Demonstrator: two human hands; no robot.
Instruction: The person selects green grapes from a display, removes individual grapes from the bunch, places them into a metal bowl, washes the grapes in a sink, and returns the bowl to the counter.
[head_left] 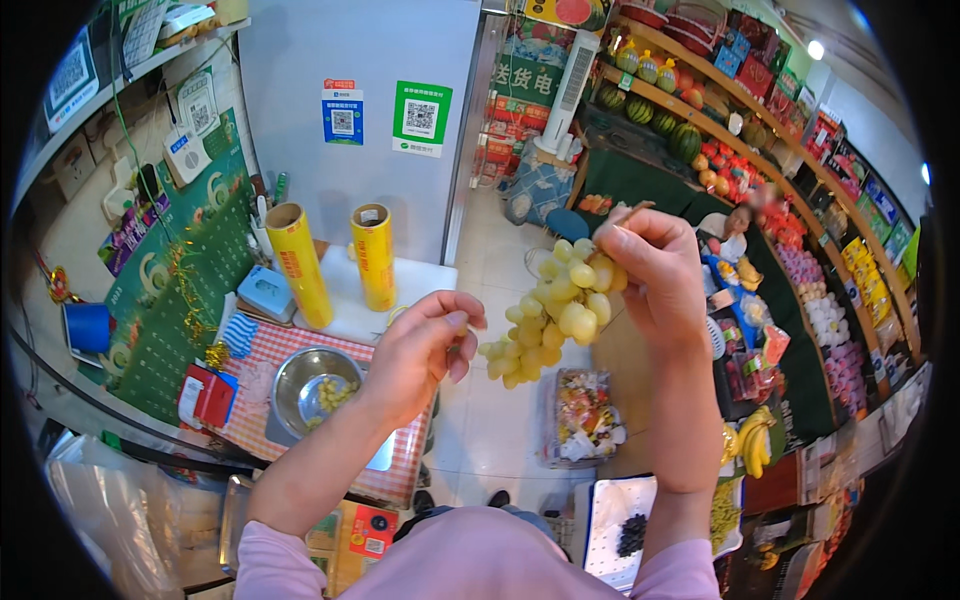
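My right hand (655,270) is raised, its thumb and fingers pinching the stem of a bunch of yellow-green grapes (550,318). The bunch hangs down to the left, its lower tip close to my left hand (425,355). That hand is closed, with bent fingers and the thumb against them; whatever they hold, if anything, is hidden. Below my left wrist, a round steel bowl (288,385) with a few loose grapes (335,392) in it stands on a red-checked tablecloth (262,345). My left forearm covers part of the bowl's right side.
Two yellow rolls (298,265) stand upright on a white board (425,285) behind the bowl. A clear box (582,415) of scraps sits below the grapes. Near my right forearm lie a white tray (610,510) with dark grapes and some bananas (757,440). Fruit shelves (740,125) line the right.
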